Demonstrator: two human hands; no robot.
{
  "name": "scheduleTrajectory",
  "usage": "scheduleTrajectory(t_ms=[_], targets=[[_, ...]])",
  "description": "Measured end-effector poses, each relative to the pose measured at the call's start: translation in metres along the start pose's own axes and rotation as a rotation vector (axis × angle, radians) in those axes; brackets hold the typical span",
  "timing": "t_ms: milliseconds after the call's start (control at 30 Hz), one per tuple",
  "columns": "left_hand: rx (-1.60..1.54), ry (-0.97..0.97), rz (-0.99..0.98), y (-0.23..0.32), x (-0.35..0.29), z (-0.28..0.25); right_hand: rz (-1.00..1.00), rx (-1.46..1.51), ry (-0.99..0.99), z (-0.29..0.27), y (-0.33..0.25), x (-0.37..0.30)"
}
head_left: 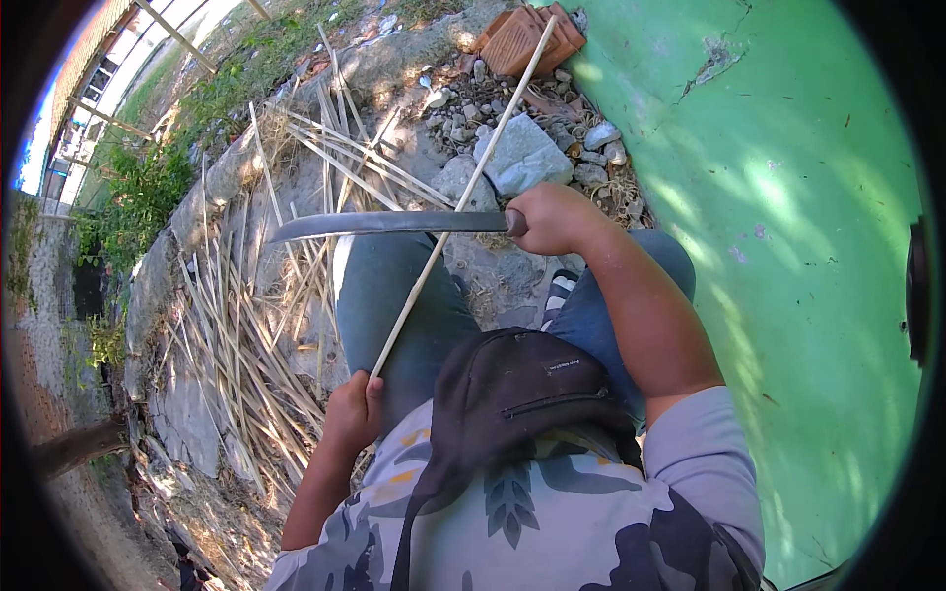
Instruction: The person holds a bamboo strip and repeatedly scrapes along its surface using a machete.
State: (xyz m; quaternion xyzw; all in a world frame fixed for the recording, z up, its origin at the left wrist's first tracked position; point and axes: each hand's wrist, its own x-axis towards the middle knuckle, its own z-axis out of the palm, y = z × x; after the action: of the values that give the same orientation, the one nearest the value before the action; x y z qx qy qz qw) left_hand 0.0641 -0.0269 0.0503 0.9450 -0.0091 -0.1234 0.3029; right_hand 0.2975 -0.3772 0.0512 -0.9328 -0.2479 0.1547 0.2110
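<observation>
Right hand hides most of knife handle; left hand hides end of stick

A: Where's the pile of sticks?
B: On the ground, left of the legs, with a bush farther out.
A: And right?
B: A floor slab runs along that side.
A: Ahead?
B: A stone block, beyond the legs, lies among rubble; tiles lie behind it.
A: What's at the hands?
B: From the left hand a stick slants forward and right. The right hand holds a machete pointing left across it; whether they touch, I can't tell.
A: The bag?
B: Against the person's front.
</observation>
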Motion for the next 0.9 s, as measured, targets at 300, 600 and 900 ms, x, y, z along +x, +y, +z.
scheduleTrajectory(t_ms=[300,600,900], targets=[[-0.090,-0.047,-0.020,0.005,0.008,-0.007,0.283,0.290,-0.071,0.007,0.035,0.013],[-0.040,-0.010,0.013,0.005,0.002,-0.001,0.248,0.112,-0.082,-0.020,0.027,0.004],[-0.037,-0.023,0.004,-0.001,0.001,-0.003,0.268,0.165,-0.018,-0.020,0.007,0.002]])
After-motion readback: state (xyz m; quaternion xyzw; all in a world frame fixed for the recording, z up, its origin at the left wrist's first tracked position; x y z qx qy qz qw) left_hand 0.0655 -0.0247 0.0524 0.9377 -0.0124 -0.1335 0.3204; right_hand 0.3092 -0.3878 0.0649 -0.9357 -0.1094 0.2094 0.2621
